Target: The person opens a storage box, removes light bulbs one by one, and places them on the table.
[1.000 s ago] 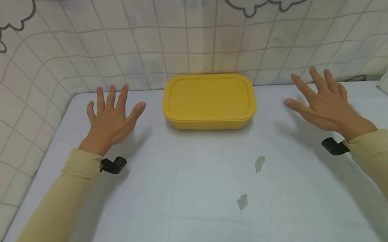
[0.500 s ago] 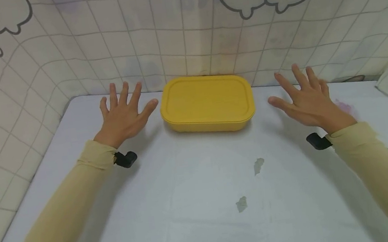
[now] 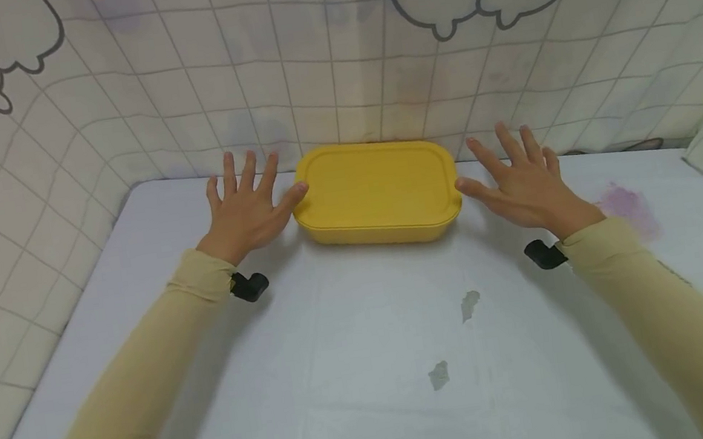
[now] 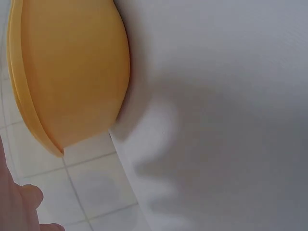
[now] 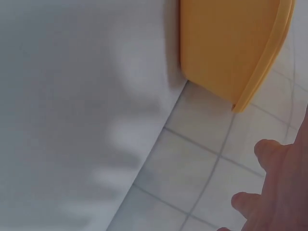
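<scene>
A yellow lidded container (image 3: 377, 189), rectangular with rounded corners, stands at the back of the white table, its lid on. My left hand (image 3: 246, 215) is at its left side with fingers spread, the thumb tip overlapping the lid's edge in the head view. On the other side, my right hand (image 3: 525, 184) is spread too, its thumb tip right at the lid's right edge. Both wrist views show the container's side wall (image 4: 77, 62) and part of each hand, with a gap between fingers and wall. Neither hand holds anything.
Behind the container hangs a white cloth (image 3: 301, 54) with a grid pattern and cloud outlines, which also runs along the left. The white tabletop (image 3: 353, 324) bears two grey worn patches (image 3: 439, 375) and a pinkish stain (image 3: 628, 207) on the right. A thin dark cord (image 3: 641, 145) lies at the back right.
Both hands have moved inward toward the container, the left to the right and the right to the left, with fingers still spread. The container has stayed in place.
</scene>
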`<state>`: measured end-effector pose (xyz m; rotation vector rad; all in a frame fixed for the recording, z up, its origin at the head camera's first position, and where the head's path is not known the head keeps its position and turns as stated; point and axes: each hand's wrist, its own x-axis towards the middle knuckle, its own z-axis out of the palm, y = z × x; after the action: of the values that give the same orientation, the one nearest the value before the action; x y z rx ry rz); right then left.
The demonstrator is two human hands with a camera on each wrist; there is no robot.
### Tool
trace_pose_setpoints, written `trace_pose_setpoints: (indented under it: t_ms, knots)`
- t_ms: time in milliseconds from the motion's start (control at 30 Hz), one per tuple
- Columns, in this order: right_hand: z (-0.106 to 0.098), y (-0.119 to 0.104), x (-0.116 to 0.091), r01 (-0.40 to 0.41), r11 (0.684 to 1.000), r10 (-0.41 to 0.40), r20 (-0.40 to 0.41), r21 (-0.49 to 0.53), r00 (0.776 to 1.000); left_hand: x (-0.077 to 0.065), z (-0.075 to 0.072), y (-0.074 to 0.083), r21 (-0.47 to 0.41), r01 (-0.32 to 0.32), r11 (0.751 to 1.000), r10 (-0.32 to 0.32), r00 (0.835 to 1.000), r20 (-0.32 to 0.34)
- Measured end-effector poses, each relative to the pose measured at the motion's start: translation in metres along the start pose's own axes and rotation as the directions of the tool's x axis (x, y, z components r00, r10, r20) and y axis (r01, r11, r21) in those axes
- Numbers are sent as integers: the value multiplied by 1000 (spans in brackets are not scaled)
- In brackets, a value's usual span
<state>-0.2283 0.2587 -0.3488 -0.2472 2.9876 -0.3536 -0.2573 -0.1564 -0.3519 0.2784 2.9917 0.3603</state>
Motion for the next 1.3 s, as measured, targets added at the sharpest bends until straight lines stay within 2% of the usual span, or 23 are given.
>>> trace_pose_setpoints:
  t_ms: [167, 367, 667, 1067, 1300]
  knots:
    - [2, -9, 8, 14, 999, -14, 8, 31, 1000, 5, 3, 9, 1, -17, 1000, 17, 1000, 3]
    - [3, -22, 17, 25, 999, -26, 30, 39, 999, 11, 5, 16, -12, -7, 1000, 7, 1000, 15]
    - [5, -37, 29, 30, 998, -30, 8, 61, 1000, 22, 9, 26, -37, 6, 999, -5, 999, 37]
    - [16, -46, 37, -7, 998, 7, -2, 56, 1000, 28, 14, 37, -31, 31, 999, -29, 998, 49]
    - [17, -50, 39, -26, 1000, 25, 27, 16, 999, 27, 14, 39, -23, -6, 1000, 7, 999, 50]
